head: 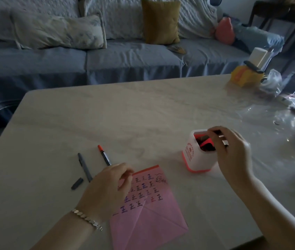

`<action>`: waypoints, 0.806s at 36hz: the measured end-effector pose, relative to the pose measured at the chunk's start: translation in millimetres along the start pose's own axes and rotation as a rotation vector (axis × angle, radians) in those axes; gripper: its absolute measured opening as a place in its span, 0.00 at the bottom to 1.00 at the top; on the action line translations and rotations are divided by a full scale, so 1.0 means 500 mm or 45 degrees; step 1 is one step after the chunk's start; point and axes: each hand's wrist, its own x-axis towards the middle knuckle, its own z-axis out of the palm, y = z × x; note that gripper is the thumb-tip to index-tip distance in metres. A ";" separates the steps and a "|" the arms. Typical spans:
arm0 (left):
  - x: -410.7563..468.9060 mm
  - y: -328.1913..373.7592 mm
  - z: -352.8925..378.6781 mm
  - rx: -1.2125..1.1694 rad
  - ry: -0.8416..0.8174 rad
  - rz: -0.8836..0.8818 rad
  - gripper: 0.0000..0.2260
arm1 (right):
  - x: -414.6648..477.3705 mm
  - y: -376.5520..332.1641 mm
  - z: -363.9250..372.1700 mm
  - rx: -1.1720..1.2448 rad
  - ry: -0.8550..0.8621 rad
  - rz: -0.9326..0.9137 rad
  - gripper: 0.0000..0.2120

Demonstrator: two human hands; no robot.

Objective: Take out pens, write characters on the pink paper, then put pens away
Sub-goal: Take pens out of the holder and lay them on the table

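Pinching a dark pen [218, 132] between thumb and curled fingers [223, 141], the right hand [233, 152] holds it over the mouth of the white, red-trimmed pen holder [195, 159], which stands on the counter [125, 114] up and to the right of the pink paper [154, 219]. More dark pens show inside the holder. The paper lies flat and creased, with rows of written characters across its upper half. The left hand [105, 186], with a bracelet [87, 219] at its wrist, hangs over the paper's upper left corner, fingers loosely curled with nothing seen in them. Left of the paper lie a red-capped marker [104, 156] and an uncapped grey pen [84, 167], with its loose cap [77, 183] just beside it. Far beyond the paper stands a blue sofa [107, 58].
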 end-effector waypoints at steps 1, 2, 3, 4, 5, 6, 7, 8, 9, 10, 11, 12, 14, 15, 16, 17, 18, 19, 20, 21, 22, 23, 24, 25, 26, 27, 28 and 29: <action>0.002 0.002 0.001 0.005 0.004 0.016 0.06 | -0.003 -0.016 -0.009 0.025 0.041 -0.111 0.11; 0.004 0.003 0.002 0.003 0.012 0.041 0.07 | -0.007 -0.036 -0.017 0.048 0.068 -0.229 0.12; 0.005 0.005 0.003 -0.005 0.023 0.065 0.08 | -0.013 -0.055 -0.024 0.081 0.085 -0.329 0.12; 0.006 0.008 0.003 -0.026 0.033 0.081 0.11 | -0.020 -0.075 -0.029 0.129 0.091 -0.403 0.12; 0.006 0.014 0.003 -0.059 0.030 0.096 0.15 | -0.029 -0.095 -0.030 0.190 0.085 -0.442 0.12; 0.006 0.020 0.002 -0.099 0.025 0.128 0.19 | -0.039 -0.113 -0.027 0.268 0.064 -0.442 0.12; 0.006 0.026 0.002 -0.127 0.027 0.168 0.23 | -0.050 -0.129 -0.020 0.365 0.024 -0.409 0.10; 0.006 0.030 0.003 -0.139 0.026 0.199 0.26 | -0.061 -0.143 -0.010 0.494 -0.039 -0.339 0.08; 0.007 0.034 0.004 -0.130 0.021 0.217 0.26 | -0.072 -0.157 0.001 0.639 -0.110 -0.232 0.05; 0.006 0.035 0.005 -0.104 0.017 0.240 0.25 | -0.082 -0.169 0.013 0.772 -0.166 -0.103 0.03; 0.005 0.036 0.007 -0.077 0.019 0.277 0.22 | -0.093 -0.179 0.025 0.881 -0.191 0.030 0.02; 0.002 0.034 0.008 -0.055 0.029 0.308 0.18 | -0.101 -0.188 0.036 0.968 -0.184 0.160 0.01; -0.007 0.028 0.008 -0.027 0.049 0.306 0.11 | -0.113 -0.198 0.055 1.072 -0.171 0.418 0.02; -0.013 0.024 0.008 -0.020 0.056 0.285 0.10 | -0.118 -0.201 0.063 1.094 -0.224 0.516 0.03; -0.018 0.020 0.008 -0.035 0.059 0.246 0.10 | -0.123 -0.205 0.072 1.096 -0.321 0.577 0.03; -0.023 0.019 0.004 -0.079 0.054 0.194 0.12 | -0.129 -0.209 0.080 1.088 -0.430 0.606 0.04; -0.028 0.018 0.001 -0.134 0.042 0.150 0.14 | -0.136 -0.213 0.088 1.085 -0.512 0.619 0.06; -0.032 0.019 -0.002 -0.176 0.035 0.130 0.16 | -0.142 -0.218 0.095 1.092 -0.552 0.631 0.07; -0.036 0.019 -0.005 -0.188 0.033 0.122 0.16 | -0.147 -0.224 0.101 1.104 -0.557 0.645 0.08; -0.039 0.017 -0.007 -0.175 0.031 0.119 0.16 | -0.152 -0.227 0.106 1.122 -0.546 0.655 0.08; -0.042 0.015 -0.008 -0.154 0.034 0.120 0.16 | -0.155 -0.230 0.111 1.143 -0.535 0.667 0.07; -0.044 0.012 -0.008 -0.138 0.040 0.125 0.16 | -0.158 -0.233 0.115 1.160 -0.530 0.677 0.07; -0.046 0.008 -0.009 -0.129 0.041 0.129 0.16 | -0.161 -0.235 0.118 1.165 -0.537 0.681 0.06; -0.046 0.005 -0.010 -0.129 0.037 0.128 0.17 | -0.165 -0.236 0.122 1.158 -0.553 0.676 0.07; -0.046 0.003 -0.011 -0.130 0.032 0.121 0.19 | -0.169 -0.238 0.125 1.148 -0.575 0.665 0.07; -0.046 0.000 -0.010 -0.125 0.031 0.116 0.21 | -0.173 -0.240 0.127 1.143 -0.595 0.654 0.09; -0.046 -0.004 -0.010 -0.113 0.036 0.117 0.22 | -0.178 -0.242 0.128 1.145 -0.607 0.651 0.10; -0.046 -0.006 -0.010 -0.093 0.044 0.130 0.21 | -0.182 -0.242 0.130 1.150 -0.609 0.656 0.11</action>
